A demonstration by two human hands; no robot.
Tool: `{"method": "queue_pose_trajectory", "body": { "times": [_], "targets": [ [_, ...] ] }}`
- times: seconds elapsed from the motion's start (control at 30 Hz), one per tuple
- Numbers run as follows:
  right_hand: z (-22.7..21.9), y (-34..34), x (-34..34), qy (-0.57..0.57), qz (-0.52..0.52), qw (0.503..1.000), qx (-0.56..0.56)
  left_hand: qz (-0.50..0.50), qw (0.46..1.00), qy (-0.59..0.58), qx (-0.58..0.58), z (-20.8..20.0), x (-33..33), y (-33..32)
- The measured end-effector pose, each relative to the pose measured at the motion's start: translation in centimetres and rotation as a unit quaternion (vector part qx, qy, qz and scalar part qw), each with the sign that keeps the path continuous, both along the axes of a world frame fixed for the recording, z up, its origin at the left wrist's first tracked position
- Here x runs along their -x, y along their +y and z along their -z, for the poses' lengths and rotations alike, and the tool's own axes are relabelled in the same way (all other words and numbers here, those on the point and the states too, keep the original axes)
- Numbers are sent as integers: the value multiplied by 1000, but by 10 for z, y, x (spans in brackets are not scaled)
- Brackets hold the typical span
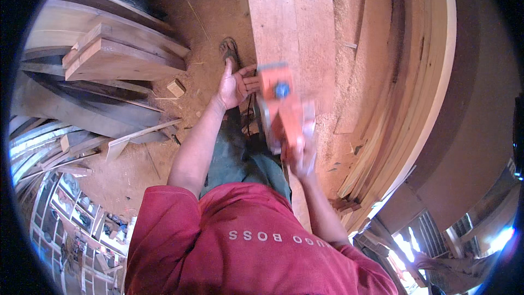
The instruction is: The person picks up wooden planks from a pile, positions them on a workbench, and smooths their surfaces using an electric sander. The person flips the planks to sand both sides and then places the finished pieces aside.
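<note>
An orange electric hand planer [284, 106] with a blue knob on top sits over a long wooden board [275, 16]. Its rear handle is wrapped by my right hand [302, 154], which is smeared a little by motion. My left hand [240, 84] is at the planer's front left side, thumb up and fingers stretched toward it. Whether those fingertips touch the planer or the board edge cannot be made out. The planer's underside is hidden from view.
Long planks [420, 76] lie stacked along the right. At the left are thick timber pieces [128, 57] and a heap of offcuts [82, 147]. A small wood block [176, 88] lies on the sawdust-covered floor [136, 175]. A foot in a sandal [229, 49] stands beside the board.
</note>
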State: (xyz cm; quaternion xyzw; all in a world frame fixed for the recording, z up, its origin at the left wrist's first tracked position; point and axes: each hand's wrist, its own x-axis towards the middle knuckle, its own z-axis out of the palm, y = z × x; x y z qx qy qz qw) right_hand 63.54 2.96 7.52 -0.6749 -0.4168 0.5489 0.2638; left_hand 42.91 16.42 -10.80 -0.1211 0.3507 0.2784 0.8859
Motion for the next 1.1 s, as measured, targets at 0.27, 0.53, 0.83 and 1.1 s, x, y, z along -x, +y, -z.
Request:
{"method": "queue_pose_trajectory", "body": {
  "times": [0.27,0.53,0.83,1.1],
  "targets": [
    [-7,40,10,5,-2,1000,-9,-14,1000,14,11,-4,-6,-7],
    [13,248,52,9,39,999,-30,-26,997,-53,51,-3,4,-7],
    [41,479,95,-48,14,982,-184,24,990,-50,126,-6,6,5],
    [38,612,110,-178,15,929,-324,17,993,-20,115,1,5,2]
  ]
}}
